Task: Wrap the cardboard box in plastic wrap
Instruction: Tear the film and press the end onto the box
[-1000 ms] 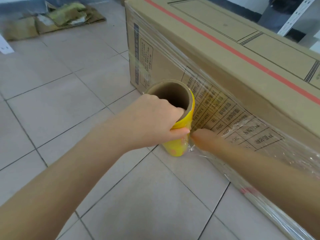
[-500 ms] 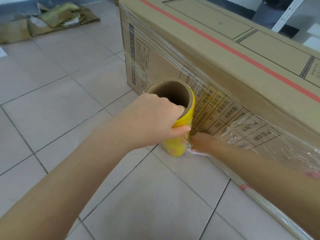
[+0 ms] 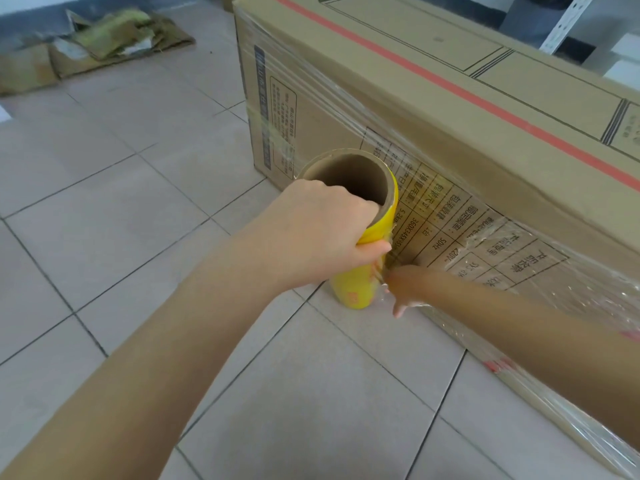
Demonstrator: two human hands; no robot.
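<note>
Left hand (image 3: 322,233) grips plastic wrap roll (image 3: 353,292) beside cardboard box (image 3: 450,109)
Right hand (image 3: 405,285) at the film (image 3: 512,268), hold unclear; slack could wrinkle it

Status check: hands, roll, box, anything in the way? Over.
Left hand grips plastic wrap roll near top. Right hand at film beside roll, grip unclear. Cardboard box side partly wrapped. Scrap cardboard far off.

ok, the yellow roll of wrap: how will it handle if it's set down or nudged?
Probably light for its size: the roll has a wide hollow cardboard core, and the left hand grips it upright by the top. It is tall and round, so it may tip, then roll across the smooth floor tiles. Its skin is glossy, possibly slippery.
</note>
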